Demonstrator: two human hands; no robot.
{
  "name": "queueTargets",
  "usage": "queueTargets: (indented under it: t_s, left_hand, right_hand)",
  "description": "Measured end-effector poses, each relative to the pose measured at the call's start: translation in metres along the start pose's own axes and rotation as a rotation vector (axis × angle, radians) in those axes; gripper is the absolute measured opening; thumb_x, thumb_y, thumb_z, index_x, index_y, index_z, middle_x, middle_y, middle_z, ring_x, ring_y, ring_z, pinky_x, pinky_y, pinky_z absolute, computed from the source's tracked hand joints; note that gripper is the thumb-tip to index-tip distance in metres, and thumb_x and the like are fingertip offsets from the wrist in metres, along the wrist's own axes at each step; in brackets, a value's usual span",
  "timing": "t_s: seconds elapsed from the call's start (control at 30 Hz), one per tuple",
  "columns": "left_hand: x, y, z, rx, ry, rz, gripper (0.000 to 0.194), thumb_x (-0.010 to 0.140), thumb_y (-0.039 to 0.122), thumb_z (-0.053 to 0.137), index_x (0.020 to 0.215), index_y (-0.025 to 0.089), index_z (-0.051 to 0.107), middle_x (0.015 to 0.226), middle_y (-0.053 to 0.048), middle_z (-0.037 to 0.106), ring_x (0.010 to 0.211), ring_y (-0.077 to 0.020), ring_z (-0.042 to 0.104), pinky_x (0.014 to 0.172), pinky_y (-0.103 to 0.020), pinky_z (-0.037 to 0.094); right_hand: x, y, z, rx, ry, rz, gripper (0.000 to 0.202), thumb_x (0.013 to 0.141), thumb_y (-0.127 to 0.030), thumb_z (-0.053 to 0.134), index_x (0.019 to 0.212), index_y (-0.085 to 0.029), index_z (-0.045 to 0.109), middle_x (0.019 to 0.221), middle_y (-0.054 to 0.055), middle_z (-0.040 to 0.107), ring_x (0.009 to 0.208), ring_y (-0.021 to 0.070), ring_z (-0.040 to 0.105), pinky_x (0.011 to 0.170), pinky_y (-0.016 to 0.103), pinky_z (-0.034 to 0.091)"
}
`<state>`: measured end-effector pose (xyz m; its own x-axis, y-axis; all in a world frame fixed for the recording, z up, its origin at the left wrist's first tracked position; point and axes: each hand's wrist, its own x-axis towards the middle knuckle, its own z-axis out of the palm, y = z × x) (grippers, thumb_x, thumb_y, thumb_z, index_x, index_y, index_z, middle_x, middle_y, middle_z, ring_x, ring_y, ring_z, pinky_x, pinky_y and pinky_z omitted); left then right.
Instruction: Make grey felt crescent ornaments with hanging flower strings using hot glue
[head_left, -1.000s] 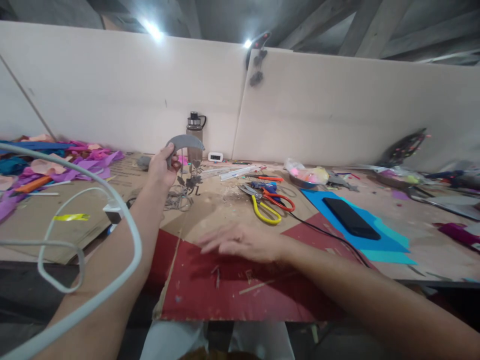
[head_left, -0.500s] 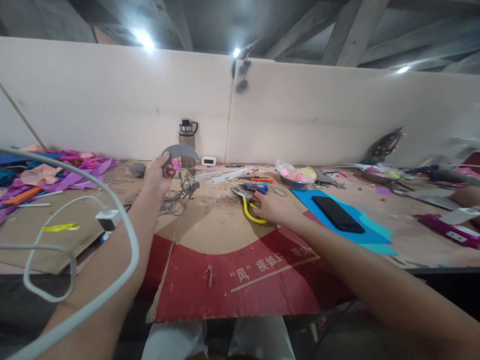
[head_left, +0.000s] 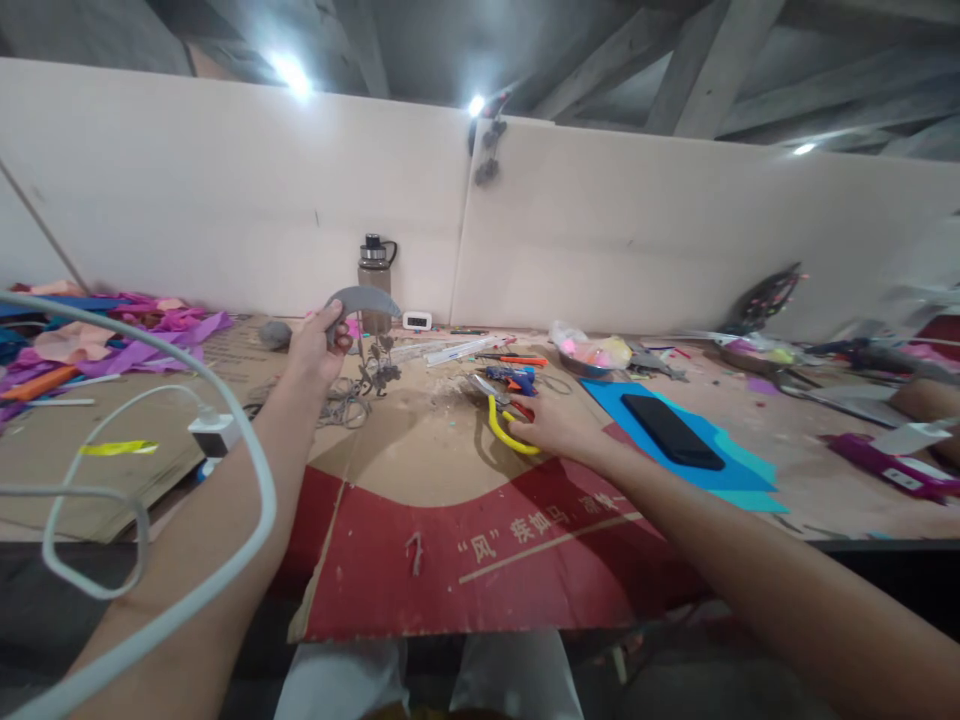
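Raised over the left part of the cardboard [head_left: 420, 460], my left hand [head_left: 321, 345] pinches a grey crescent-shaped piece [head_left: 366, 300] by its left end. Small dark ornaments [head_left: 382, 372] hang below the crescent. My right hand [head_left: 544, 420] is closed at the yellow-handled pliers [head_left: 501, 430], which lie on the cardboard with their jaws toward the upper left. Its fingertips are partly hidden at the handles. A blue glue gun [head_left: 517, 378] lies just beyond that hand.
A bottle [head_left: 374, 285] and small white clock [head_left: 417, 321] stand by the wall. A black phone [head_left: 671, 430] rests on blue sheets at right. White cable [head_left: 259, 500] crosses the left foreground. Another person's hand [head_left: 926, 400] shows at far right.
The pliers have shifted slightly right and nearer with my right hand at their handles. My left hand still holds the crescent at nearly the same height.
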<state>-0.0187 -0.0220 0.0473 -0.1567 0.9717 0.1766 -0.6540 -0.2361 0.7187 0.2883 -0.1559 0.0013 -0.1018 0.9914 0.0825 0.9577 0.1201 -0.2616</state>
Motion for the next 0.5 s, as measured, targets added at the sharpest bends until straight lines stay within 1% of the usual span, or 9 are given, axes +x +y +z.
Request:
queueTargets:
  t_s: [0.03,0.07,0.13,0.2,0.23,0.27,0.33,0.4,0.5]
  left_hand:
    - [-0.001,0.000,0.001,0.001,-0.003,0.000,0.015,0.073,0.010,0.069,0.068,0.015,0.055,0.055,0.003,0.056,0.041,-0.0033,0.044,0.037,-0.014,0.030]
    - [-0.002,0.001,0.001,0.002,-0.003,0.003,0.015,0.074,0.010,0.068,0.068,0.015,0.055,0.054,0.003,0.055,0.041,-0.0031,0.043,0.037,-0.014,0.030]
    - [-0.002,0.001,0.001,0.006,-0.004,0.005,0.014,0.075,0.010,0.066,0.068,0.014,0.055,0.052,0.004,0.053,0.040,-0.0030,0.042,0.036,-0.014,0.029]
    - [-0.002,0.002,0.001,0.010,-0.008,0.002,0.014,0.076,0.012,0.066,0.068,0.014,0.055,0.051,0.004,0.051,0.040,-0.0031,0.042,0.036,-0.014,0.029]
    - [-0.001,0.001,0.001,0.012,-0.011,-0.002,0.014,0.076,0.012,0.066,0.068,0.014,0.055,0.051,0.004,0.052,0.040,-0.0031,0.042,0.036,-0.014,0.029]
    - [-0.001,0.001,0.001,0.014,-0.013,-0.007,0.014,0.076,0.013,0.066,0.068,0.014,0.054,0.052,0.003,0.053,0.040,-0.0031,0.043,0.036,-0.014,0.028]
    - [0.000,0.000,0.000,0.015,-0.011,-0.010,0.015,0.076,0.012,0.066,0.069,0.014,0.053,0.054,0.003,0.054,0.040,-0.0031,0.043,0.036,-0.014,0.029]
    - [0.000,0.000,0.001,0.017,-0.007,-0.015,0.016,0.075,0.012,0.067,0.069,0.015,0.053,0.054,0.003,0.054,0.040,-0.0033,0.043,0.037,-0.014,0.029]
    - [-0.001,-0.001,0.002,0.021,0.000,-0.020,0.016,0.075,0.012,0.067,0.068,0.015,0.053,0.053,0.003,0.054,0.040,-0.0034,0.044,0.036,-0.014,0.028]
  right_hand:
    - [0.002,-0.001,0.001,-0.007,-0.013,0.009,0.029,0.079,-0.033,0.049,0.094,-0.014,0.066,0.071,0.006,0.062,0.057,0.0154,0.050,0.054,0.027,0.032]
    - [0.002,-0.002,0.003,0.005,-0.014,-0.020,0.027,0.078,-0.032,0.050,0.092,-0.014,0.066,0.074,0.007,0.063,0.059,0.0154,0.051,0.055,0.027,0.033]
    - [-0.006,-0.007,0.006,0.067,-0.009,-0.173,0.028,0.075,-0.030,0.055,0.097,-0.016,0.065,0.084,0.008,0.065,0.068,0.0159,0.054,0.060,0.026,0.037]
    - [-0.019,-0.011,0.007,0.136,-0.073,-0.329,0.036,0.074,-0.029,0.057,0.108,-0.019,0.064,0.089,0.006,0.065,0.072,0.0160,0.055,0.064,0.025,0.038]
    - [-0.024,-0.013,0.005,0.157,-0.100,-0.360,0.038,0.074,-0.028,0.057,0.111,-0.020,0.063,0.090,0.005,0.065,0.073,0.0158,0.055,0.064,0.025,0.039]
    - [-0.027,-0.013,0.003,0.164,-0.099,-0.353,0.037,0.074,-0.027,0.056,0.110,-0.021,0.063,0.089,0.004,0.065,0.073,0.0156,0.055,0.063,0.024,0.038]
    - [-0.024,-0.011,-0.003,0.130,-0.033,-0.237,0.028,0.076,-0.027,0.052,0.100,-0.018,0.064,0.083,0.004,0.065,0.069,0.0151,0.054,0.059,0.024,0.036]
    - [-0.012,-0.007,-0.007,0.076,0.017,-0.065,0.023,0.078,-0.029,0.051,0.090,-0.017,0.065,0.076,0.005,0.064,0.063,0.0144,0.052,0.055,0.024,0.032]
    - [0.014,-0.004,-0.002,0.072,-0.010,0.131,0.026,0.079,-0.037,0.050,0.084,-0.016,0.064,0.075,0.006,0.065,0.059,0.0134,0.052,0.052,0.024,0.030]
